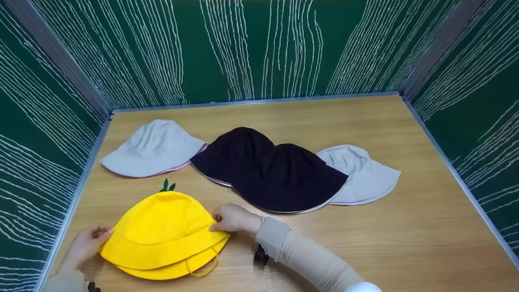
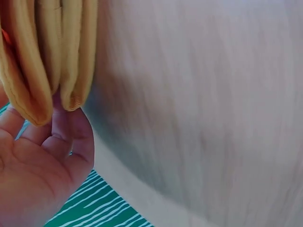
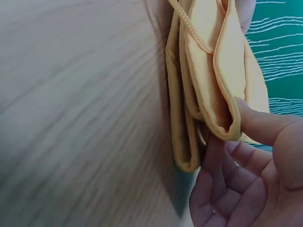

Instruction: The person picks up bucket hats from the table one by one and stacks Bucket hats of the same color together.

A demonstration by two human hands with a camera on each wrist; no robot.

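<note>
A yellow bucket hat (image 1: pixel 162 227) with small green leaves (image 1: pixel 167 185) on its crown lies folded flat at the front left of the table, its brim layers overlapping. A thin yellow cord (image 1: pixel 213 265) loops out below the brim. At the hat's left end, my left hand (image 1: pixel 87 245) pinches the brim edge; the left wrist view shows fingers (image 2: pixel 71 137) under the yellow fabric layers (image 2: pixel 47 56), the thumb mostly hidden. My right hand (image 1: pixel 235 219) pinches the right end, its thumb (image 3: pixel 265 125) on one brim layer and the other fingers curled beneath.
Behind the yellow hat lies a row of flattened hats: a white one with pink edging (image 1: pixel 152 152), two overlapping black ones (image 1: pixel 288 178) and another white one (image 1: pixel 361 178) at the right. Green walls with white lines (image 1: pixel 251 52) enclose the wooden table (image 1: pixel 385 251) at the back and sides.
</note>
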